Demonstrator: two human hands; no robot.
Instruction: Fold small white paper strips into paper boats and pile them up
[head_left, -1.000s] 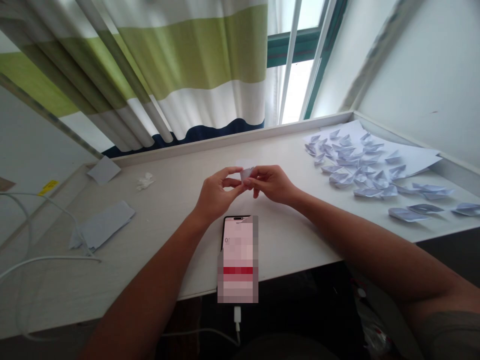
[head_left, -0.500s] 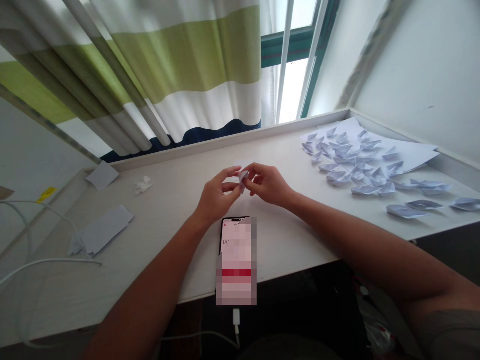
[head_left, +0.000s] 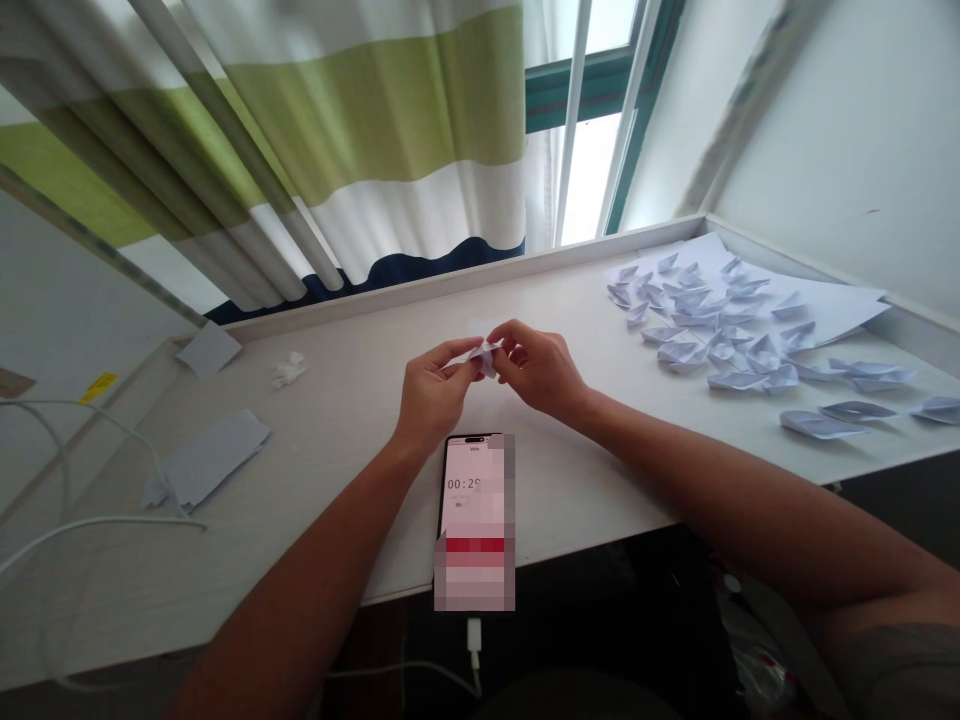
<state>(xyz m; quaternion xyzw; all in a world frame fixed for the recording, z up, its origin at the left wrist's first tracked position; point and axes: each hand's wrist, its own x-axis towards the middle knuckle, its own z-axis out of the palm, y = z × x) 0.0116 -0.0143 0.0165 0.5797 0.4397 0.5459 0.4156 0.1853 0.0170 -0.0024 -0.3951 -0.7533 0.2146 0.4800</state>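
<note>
Between my two hands, above the middle of the desk, is a small folded white paper [head_left: 486, 358] with pointed corners. My left hand [head_left: 436, 388] pinches its left side between thumb and fingers. On the opposite side, the fingertips of my right hand [head_left: 537, 366] grip the paper near its top and right edge. The fingers partly cover its folds. Several folded paper boats [head_left: 690, 300] lie in a cluster to the right, some on flat white sheets [head_left: 832, 290].
A phone [head_left: 475, 500] with a timer and a plugged-in cable [head_left: 474, 640] sits at the desk's [head_left: 345, 400] front edge. At left are a paper stack [head_left: 214, 460], a single sheet [head_left: 210, 350], crumpled tissue [head_left: 289, 369] and white cables [head_left: 112, 525]. A curtain [head_left: 375, 130] hangs behind.
The folded paper has turned and spread wider between my fingertips. My left fingers have drawn in closer around it, and my right hand has shifted slightly. The view has moved a little.
</note>
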